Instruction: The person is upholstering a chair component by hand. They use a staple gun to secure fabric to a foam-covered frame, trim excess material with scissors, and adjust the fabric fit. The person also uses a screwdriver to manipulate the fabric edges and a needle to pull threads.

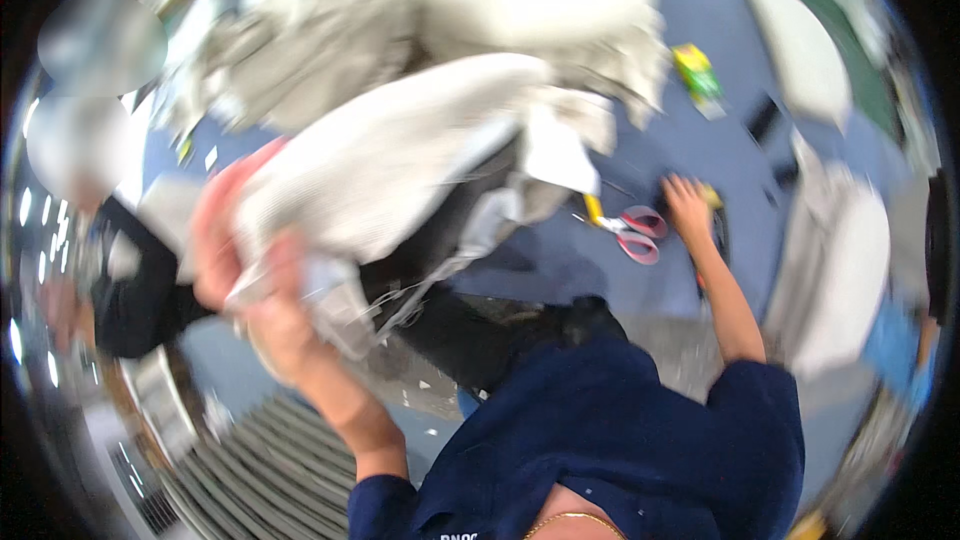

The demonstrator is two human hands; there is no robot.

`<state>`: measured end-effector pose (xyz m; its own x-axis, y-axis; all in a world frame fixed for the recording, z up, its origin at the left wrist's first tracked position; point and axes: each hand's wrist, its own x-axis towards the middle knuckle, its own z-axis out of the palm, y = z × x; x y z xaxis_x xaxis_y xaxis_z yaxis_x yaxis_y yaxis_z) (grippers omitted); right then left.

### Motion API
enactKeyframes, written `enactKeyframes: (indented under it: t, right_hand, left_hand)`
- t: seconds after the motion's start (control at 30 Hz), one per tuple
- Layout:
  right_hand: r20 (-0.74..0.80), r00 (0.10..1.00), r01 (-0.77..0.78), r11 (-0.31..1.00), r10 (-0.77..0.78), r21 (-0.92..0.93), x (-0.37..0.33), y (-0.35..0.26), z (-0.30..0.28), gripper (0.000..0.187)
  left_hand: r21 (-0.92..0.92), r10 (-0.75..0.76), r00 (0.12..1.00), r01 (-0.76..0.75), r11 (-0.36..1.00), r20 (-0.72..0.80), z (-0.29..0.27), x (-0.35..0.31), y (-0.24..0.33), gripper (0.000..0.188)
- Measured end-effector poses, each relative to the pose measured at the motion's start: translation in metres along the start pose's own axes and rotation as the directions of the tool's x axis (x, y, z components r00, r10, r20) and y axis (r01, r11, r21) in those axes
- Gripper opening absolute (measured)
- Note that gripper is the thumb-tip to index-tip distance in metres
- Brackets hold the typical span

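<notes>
Left hand (285, 325) was raised at the left of the view, its fingers clenched around a bunch of pale cloth and thin white plastic film; a second hand, reddish and blurred, pressed against the same bundle just above it, and whose hand it was could not be told. The grasped piece was a long white cloth (390, 165) of ribbed, woven texture, folded into a rounded, bolster-like shape that slanted up toward the centre of the view. Loose white threads (415, 295) hung from its lower edge. Behind it rose a heap of crumpled off-white fabric (450, 10), soft and irregular in outline.

Right hand (688, 205) lay well apart from the bundle, stretched out on the blue-grey table (700, 140) with fingers spread and flat; it covered a small yellow object at its far edge, and whether it gripped that object could not be told. Just beside this hand, on the side toward the cloth, rested scissors (630, 230) with pink loop handles and a yellow part near the blades. Farther along the table lay a small yellow-and-green packet (698, 72). White, padded, rounded pieces (840, 270) stood at the right rim. A person in dark clothing (140, 290) was at the left edge.
</notes>
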<state>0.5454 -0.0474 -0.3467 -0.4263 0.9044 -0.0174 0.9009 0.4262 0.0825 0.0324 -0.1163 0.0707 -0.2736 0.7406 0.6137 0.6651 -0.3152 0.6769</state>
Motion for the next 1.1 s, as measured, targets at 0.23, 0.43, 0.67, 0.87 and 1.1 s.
enactKeyframes:
  t: [0.23, 0.43, 0.67, 0.87, 1.1]
  right_hand:
    - [0.15, 0.986, 0.105, 0.978, -0.078, -0.182, 0.007, 0.021, 0.001, 0.009]
    - [0.108, 0.964, -0.259, 0.946, 0.242, 0.194, 0.039, 0.014, -0.013, 0.026]
    - [-0.116, 0.879, 0.12, 0.021, 0.463, 0.993, 0.095, -0.06, -0.192, 0.016]
    - [-0.461, 0.881, 0.469, -0.086, 0.104, 0.879, 0.069, -0.156, -0.433, 0.02]
    - [-0.562, 0.779, 0.601, 0.075, -0.276, 0.796, 0.064, -0.195, -0.48, 0.028]
  left_hand:
    - [-0.332, -0.022, 0.998, 0.043, 0.942, 0.067, 0.019, -0.016, 0.012, 0.063]
    - [-0.233, 0.044, 0.998, -0.031, 0.972, 0.051, 0.016, -0.033, 0.029, 0.064]
    - [-0.233, 0.094, 0.995, -0.087, 0.969, 0.02, 0.026, -0.051, 0.044, 0.07]
    - [-0.15, 0.158, 0.984, -0.145, 0.978, 0.081, 0.027, -0.066, 0.081, 0.074]
    - [-0.193, 0.184, 0.981, -0.169, 0.966, 0.06, 0.032, -0.076, 0.093, 0.08]
